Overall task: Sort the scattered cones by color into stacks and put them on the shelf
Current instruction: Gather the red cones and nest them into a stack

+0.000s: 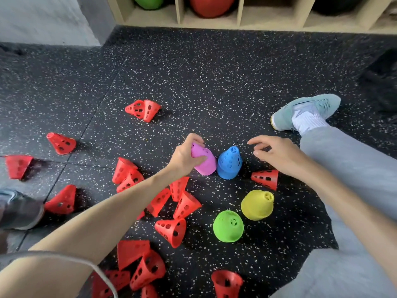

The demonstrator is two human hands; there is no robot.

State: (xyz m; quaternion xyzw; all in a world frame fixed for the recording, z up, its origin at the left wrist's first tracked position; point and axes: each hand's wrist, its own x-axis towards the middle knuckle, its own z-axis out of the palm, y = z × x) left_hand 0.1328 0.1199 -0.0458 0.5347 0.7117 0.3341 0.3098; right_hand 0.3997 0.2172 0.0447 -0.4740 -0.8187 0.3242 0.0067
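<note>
My left hand grips the top of a pink cone stack standing tilted on the floor. Right beside it stands a blue cone stack. My right hand hovers just right of the blue stack, its fingers loosely curled, holding nothing. A yellow stack and a green stack stand nearer to me. Several red cones lie scattered: a pair farther away, one under my right wrist, a cluster below my left forearm.
The wooden shelf runs along the far wall, with a green ball and a red ball in its compartments. My leg in grey trousers and a light shoe lie at right. A dark shoe sits at left.
</note>
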